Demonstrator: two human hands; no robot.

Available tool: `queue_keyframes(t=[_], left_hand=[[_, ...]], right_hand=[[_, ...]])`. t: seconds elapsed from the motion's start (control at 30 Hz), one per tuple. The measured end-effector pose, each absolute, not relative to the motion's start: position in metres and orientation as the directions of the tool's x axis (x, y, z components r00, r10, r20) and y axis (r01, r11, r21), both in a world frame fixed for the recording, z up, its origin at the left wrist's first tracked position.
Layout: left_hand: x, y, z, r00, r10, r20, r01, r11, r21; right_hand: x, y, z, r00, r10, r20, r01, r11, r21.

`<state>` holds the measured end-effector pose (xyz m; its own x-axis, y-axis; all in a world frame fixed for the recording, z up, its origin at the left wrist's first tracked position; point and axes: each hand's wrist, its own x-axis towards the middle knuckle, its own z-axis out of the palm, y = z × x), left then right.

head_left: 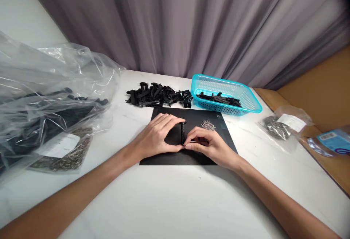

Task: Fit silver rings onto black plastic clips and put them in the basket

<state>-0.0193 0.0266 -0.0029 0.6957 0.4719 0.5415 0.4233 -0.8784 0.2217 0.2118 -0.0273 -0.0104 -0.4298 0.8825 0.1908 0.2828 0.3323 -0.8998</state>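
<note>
My left hand (pixel 155 137) pinches a slim black plastic clip (pixel 182 134) upright between thumb and forefinger over a black mat (pixel 213 120). Touching the clip's lower end from the right, my right hand (pixel 210 146) is pinched on a small thin metal piece that I can barely make out. A small heap of silvery metal springs (pixel 209 125) lies on the mat just beyond my right hand.
A pile of black clips (pixel 158 94) lies behind the mat. A turquoise basket (pixel 246 100) at back right holds more black parts. Large clear plastic bags (pixel 46 100) fill the left side. Small bags (pixel 284 126) and a cardboard box (pixel 322 97) sit at right.
</note>
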Motion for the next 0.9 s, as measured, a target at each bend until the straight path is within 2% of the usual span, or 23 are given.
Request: queue_keyframes(t=[0.5,0.9], left_hand=[[-0.0196,0.0280,-0.0066,0.693,0.471,0.546,0.415,-0.880,0.232],[-0.0203,0.0286,-0.0082,0.718,0.441,0.538,0.406,-0.894,0.192]], right_hand=[[0.2109,-0.0280,-0.0095,-0.410,0.894,0.181,0.257,0.303,-0.918],[0.2127,-0.0266,-0.0112,-0.476,0.859,0.191,0.298,0.361,-0.884]])
